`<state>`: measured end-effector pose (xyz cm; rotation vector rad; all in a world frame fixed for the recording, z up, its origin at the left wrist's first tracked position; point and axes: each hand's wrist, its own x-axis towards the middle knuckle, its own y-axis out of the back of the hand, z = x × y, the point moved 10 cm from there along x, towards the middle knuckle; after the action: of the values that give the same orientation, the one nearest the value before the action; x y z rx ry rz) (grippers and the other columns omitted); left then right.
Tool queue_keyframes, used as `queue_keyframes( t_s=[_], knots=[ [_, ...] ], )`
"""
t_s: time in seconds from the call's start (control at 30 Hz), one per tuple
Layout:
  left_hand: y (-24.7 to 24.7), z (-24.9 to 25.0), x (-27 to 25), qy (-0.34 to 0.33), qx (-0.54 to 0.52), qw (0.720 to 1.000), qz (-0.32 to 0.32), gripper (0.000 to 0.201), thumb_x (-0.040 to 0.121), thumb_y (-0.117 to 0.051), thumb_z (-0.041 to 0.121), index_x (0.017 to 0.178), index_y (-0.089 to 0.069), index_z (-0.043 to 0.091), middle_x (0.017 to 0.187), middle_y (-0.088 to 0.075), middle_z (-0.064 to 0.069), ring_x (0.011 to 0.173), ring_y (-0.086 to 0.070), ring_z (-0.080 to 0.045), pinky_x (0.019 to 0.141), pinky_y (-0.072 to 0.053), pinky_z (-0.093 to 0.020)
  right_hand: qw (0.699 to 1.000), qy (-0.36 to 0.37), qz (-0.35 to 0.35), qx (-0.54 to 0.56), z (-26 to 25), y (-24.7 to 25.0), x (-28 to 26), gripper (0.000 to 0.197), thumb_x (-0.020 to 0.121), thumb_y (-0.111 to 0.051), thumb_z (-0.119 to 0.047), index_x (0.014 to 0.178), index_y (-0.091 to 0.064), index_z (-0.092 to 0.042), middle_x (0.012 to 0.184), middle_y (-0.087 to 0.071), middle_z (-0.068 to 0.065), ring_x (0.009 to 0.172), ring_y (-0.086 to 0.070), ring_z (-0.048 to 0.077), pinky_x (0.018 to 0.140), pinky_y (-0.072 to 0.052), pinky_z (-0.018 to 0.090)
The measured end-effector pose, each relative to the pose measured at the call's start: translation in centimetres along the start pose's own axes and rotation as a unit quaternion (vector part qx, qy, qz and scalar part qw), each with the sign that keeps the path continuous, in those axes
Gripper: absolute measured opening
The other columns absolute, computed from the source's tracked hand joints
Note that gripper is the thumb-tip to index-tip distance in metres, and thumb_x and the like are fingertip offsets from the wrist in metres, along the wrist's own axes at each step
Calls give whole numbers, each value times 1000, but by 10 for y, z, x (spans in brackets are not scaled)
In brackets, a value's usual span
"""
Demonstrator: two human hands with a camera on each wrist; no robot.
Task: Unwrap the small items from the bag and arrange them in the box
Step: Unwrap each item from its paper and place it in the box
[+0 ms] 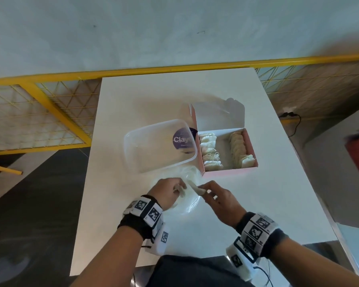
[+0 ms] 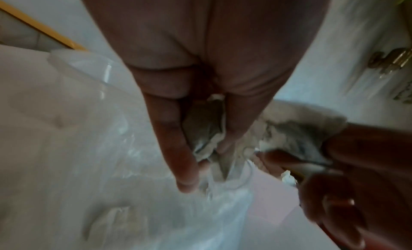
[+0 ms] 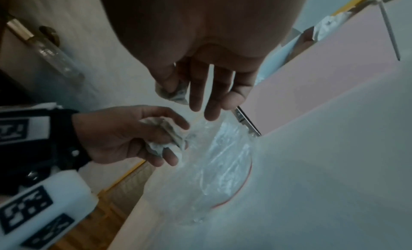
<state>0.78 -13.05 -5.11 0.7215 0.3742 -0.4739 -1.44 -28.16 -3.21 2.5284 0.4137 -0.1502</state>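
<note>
My left hand grips a crumpled pale tea bag just above the clear plastic bag, which lies on the white table in front of the box. My right hand pinches a second tea bag between thumb and forefinger, close beside the left hand; its other fingers hang straight over the bag. The pink box stands open behind the hands, with two rows of tea bags along its left and right sides.
A clear plastic tub with a purple sticker leans against the box's left side. The table's near edge is by my body. A yellow mesh railing runs behind the table.
</note>
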Motion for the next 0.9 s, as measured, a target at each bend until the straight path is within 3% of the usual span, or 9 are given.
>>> queue_keyframes(
  t_s=[0.07, 0.2, 0.27, 0.33, 0.4, 0.57, 0.67, 0.8, 0.9],
  knots=[
    [19, -7, -8, 16, -53, 997, 50, 23, 88, -45, 1, 87, -59, 18, 80, -65, 4, 63, -60, -14, 53, -51, -23, 998, -30, 40, 44, 2, 10, 3, 10, 92, -56, -31, 85, -55, -23, 65, -58, -21, 61, -52, 5, 57, -40, 14],
    [47, -42, -25, 90, -229, 958, 144, 17, 86, -47, 1, 75, -49, 14, 67, -55, -3, 56, -50, -19, 46, -43, -26, 994, -11, 91, 59, -18, 23, 10, 10, 89, -62, -22, 79, -58, -21, 66, -57, -12, 58, -50, 3, 55, -38, 10],
    [39, -51, -31, 131, -373, 911, 120, 16, 83, -49, 5, 70, -47, 13, 64, -46, -6, 56, -44, -19, 47, -41, -28, 995, 37, 80, 44, -40, 15, 17, 6, 87, -63, -16, 82, -62, -19, 69, -58, -14, 61, -52, 4, 57, -38, 9],
    [24, -46, -35, 145, -473, 865, 78, 25, 94, -48, 25, 71, -52, 14, 62, -48, -4, 54, -43, -16, 45, -44, -27, 994, 90, 56, 16, -64, -2, 25, 2, 86, -64, -14, 85, -65, -14, 71, -58, -14, 64, -53, 7, 59, -40, 11],
    [17, -35, -35, 121, -475, 870, 58, 34, 98, -44, 39, 80, -59, 14, 62, -52, 0, 52, -46, -13, 44, -48, -28, 992, 125, 19, -18, -80, -24, 31, 6, 85, -64, -15, 89, -67, -12, 76, -62, -8, 65, -54, 10, 62, -45, 17],
    [37, -59, -37, 117, -450, 871, 158, 12, 92, -51, 4, 83, -58, 9, 75, -58, -9, 61, -58, -20, 51, -51, -29, 997, 61, -26, -25, -61, -54, 46, 17, 86, -63, -16, 102, -62, -12, 87, -63, -2, 80, -58, 10, 75, -44, 14],
    [53, -90, -42, 140, -341, 906, 210, 21, 89, -46, -2, 80, -59, 12, 80, -61, -13, 62, -59, -23, 49, -47, -28, 982, -19, -102, -161, -30, -76, 52, 20, 90, -51, -11, 109, -58, -14, 108, -62, 3, 99, -59, 19, 88, -47, 28],
    [40, -110, -40, 213, -188, 940, 189, 18, 88, -43, 7, 93, -58, 15, 100, -61, -11, 66, -56, -21, 47, -51, -28, 919, -42, -193, -342, -8, -103, 52, 42, 87, -41, 1, 122, -53, -21, 117, -57, 6, 101, -60, 28, 89, -48, 35],
    [15, -110, -38, 268, -143, 945, 126, 25, 89, -52, 31, 109, -49, 16, 106, -58, -4, 65, -59, -17, 58, -57, -30, 891, -35, -219, -397, -4, -118, 56, 42, 89, -49, -6, 128, -47, -20, 120, -55, 7, 106, -59, 28, 92, -45, 37]
  ],
)
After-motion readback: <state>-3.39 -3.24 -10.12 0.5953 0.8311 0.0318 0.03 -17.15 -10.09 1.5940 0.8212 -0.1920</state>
